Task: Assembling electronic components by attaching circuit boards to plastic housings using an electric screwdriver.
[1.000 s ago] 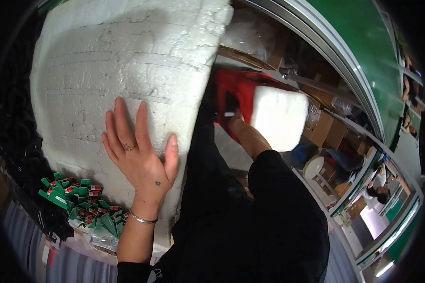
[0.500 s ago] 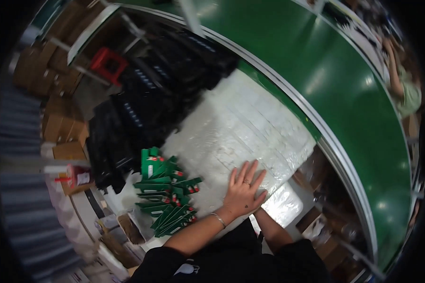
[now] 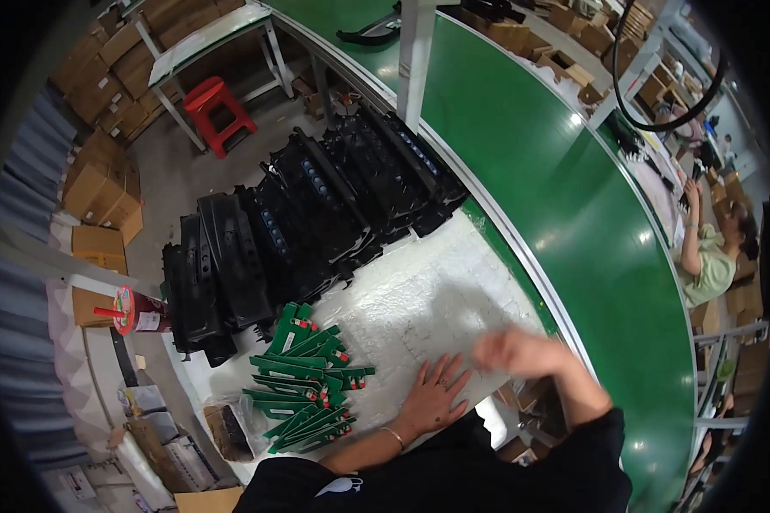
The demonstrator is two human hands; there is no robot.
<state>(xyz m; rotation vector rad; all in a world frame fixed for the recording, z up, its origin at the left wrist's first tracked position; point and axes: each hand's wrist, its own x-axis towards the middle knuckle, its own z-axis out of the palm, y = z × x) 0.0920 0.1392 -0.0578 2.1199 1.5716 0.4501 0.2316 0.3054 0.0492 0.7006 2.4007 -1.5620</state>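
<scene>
My left hand [image 3: 429, 398] lies flat on the white, film-covered tabletop [image 3: 411, 295], fingers spread, with nothing in it. To its right, my right hand [image 3: 518, 352] is raised above the table's edge; motion blurs its fingers, and I cannot make out anything in them. Just left of my left hand lies a fanned heap of green flat pieces [image 3: 304, 385] with red and white ends. Beyond the heap, several long black plastic parts [image 3: 274, 227] stand side by side across the table.
A green conveyor belt [image 3: 522, 128] with a metal rim curves along the right, a white post [image 3: 414, 64] at its side. A red stool [image 3: 218, 115], cardboard boxes [image 3: 103, 184] and a red-strawed cup [image 3: 137, 309] are at left. Across the belt a person [image 3: 708, 256] works.
My right hand has risen from below the table's edge to above it. My left hand stays flat on the tabletop. The whole view has shifted, showing more of the far side.
</scene>
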